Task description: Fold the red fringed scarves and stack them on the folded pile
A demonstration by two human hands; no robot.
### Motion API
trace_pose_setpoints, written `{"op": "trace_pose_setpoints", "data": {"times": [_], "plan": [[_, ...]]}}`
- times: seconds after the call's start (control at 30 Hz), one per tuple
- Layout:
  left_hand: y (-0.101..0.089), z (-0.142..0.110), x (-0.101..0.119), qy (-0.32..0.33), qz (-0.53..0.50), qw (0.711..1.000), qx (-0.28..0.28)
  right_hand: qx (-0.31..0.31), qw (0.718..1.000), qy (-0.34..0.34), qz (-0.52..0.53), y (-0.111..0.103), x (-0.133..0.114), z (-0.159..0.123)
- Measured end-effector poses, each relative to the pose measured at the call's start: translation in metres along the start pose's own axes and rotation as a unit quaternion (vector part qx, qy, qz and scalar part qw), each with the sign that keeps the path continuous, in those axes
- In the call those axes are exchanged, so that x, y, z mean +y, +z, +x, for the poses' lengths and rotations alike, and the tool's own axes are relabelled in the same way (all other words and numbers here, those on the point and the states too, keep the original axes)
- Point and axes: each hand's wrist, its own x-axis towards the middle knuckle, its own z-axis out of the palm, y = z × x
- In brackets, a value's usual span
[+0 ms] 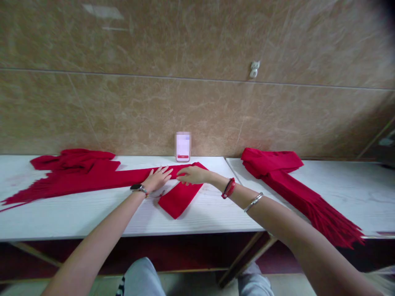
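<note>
A long red scarf (92, 177) lies across the white table (77, 213), its fringed end trailing to the left and its near end folded back into a pointed flap (179, 199). My left hand (156, 178), with a watch on the wrist, rests flat on the scarf with fingers spread. My right hand (193, 175), bracelets on its wrist, presses on the fold just to the right, fingers curled down onto the cloth. The two hands almost touch.
A second red scarf (290, 185) lies on the adjoining table at the right, its fringe hanging over the front edge. A small phone-like card (183, 146) leans upright against the brown marble wall. A white socket (254, 69) is on the wall.
</note>
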Motion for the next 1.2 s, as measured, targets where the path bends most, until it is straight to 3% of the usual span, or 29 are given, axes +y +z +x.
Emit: {"op": "trace_pose_setpoints", "data": {"times": [0.03, 0.1, 0.27, 0.4, 0.57, 0.8, 1.03, 1.13, 1.2], "plan": [[0.002, -0.004, -0.005, -0.02, -0.003, 1.0, -0.003, 0.049, 0.998, 0.028, -0.026, 0.005, 0.017, 0.002], [0.004, -0.008, -0.008, -0.04, -0.012, 0.999, -0.016, 0.144, 0.978, 0.146, -0.049, 0.008, 0.052, 0.005], [0.004, 0.0, 0.003, -0.045, -0.02, 0.998, -0.049, 0.176, 0.953, 0.244, -0.039, 0.016, 0.112, 0.015], [0.002, 0.008, 0.021, -0.031, -0.021, 0.998, -0.054, 0.182, 0.949, 0.257, -0.01, 0.019, 0.134, 0.014], [0.003, 0.023, 0.054, -0.003, -0.043, 0.998, -0.042, 0.213, 0.942, 0.259, -0.008, 0.005, 0.166, -0.016], [-0.008, 0.041, 0.103, 0.022, -0.079, 0.992, 0.094, 0.253, 0.944, 0.208, -0.027, 0.011, 0.183, -0.039], [-0.018, 0.027, 0.136, 0.018, -0.222, 0.974, -0.036, 0.302, 0.934, 0.188, -0.025, 0.031, 0.197, -0.027], [-0.025, 0.028, 0.141, 0.016, -0.323, 0.939, -0.12, 0.319, 0.93, 0.184, -0.019, 0.034, 0.201, -0.025], [-0.036, 0.031, 0.14, 0.018, -0.404, 0.904, -0.142, 0.33, 0.925, 0.19, -0.015, 0.034, 0.202, -0.024]]}}
